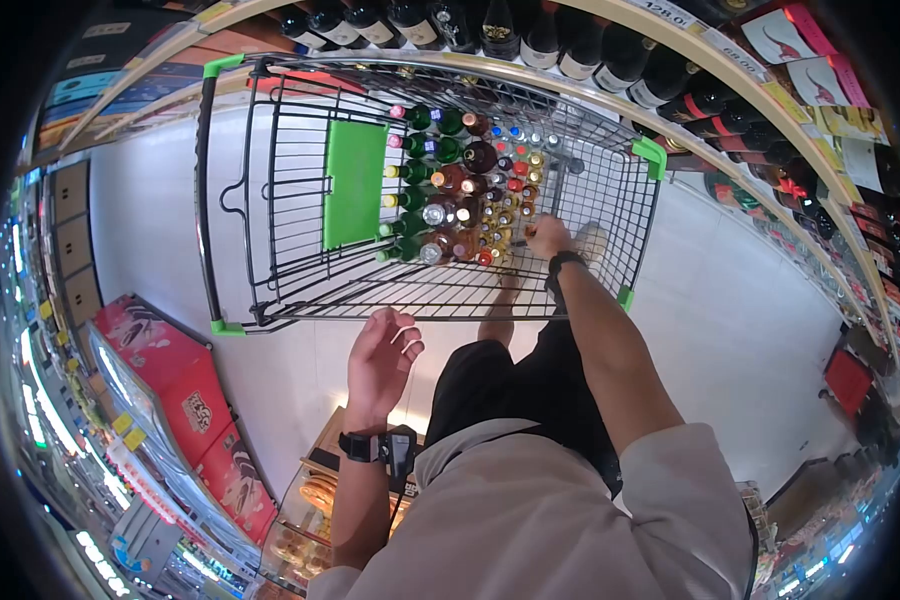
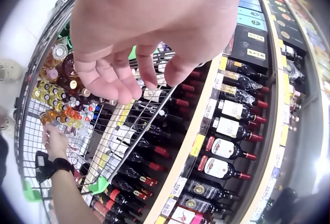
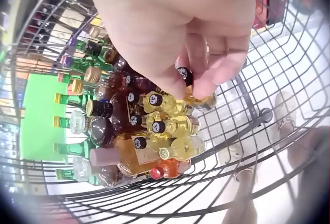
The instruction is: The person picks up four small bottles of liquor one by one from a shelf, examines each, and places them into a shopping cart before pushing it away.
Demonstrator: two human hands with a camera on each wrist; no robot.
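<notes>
Inside the wire shopping cart, my right hand pinches a small bottle of amber liquid near its black cap. Small bottles of pale yellow liquid stand in rows close beside it, and a small red-capped bottle is at the row's end. Larger dark and amber bottles come behind these, followed by green bottles along the green panel. My left hand hovers by the cart's near rail, its fingers loosely bent with nothing in them.
Shelves of wine bottles with price tags run along the cart's far side. Bare wire mesh shows at the cart's right end. A red chest freezer stands at the left, and a display of bread is behind my left arm.
</notes>
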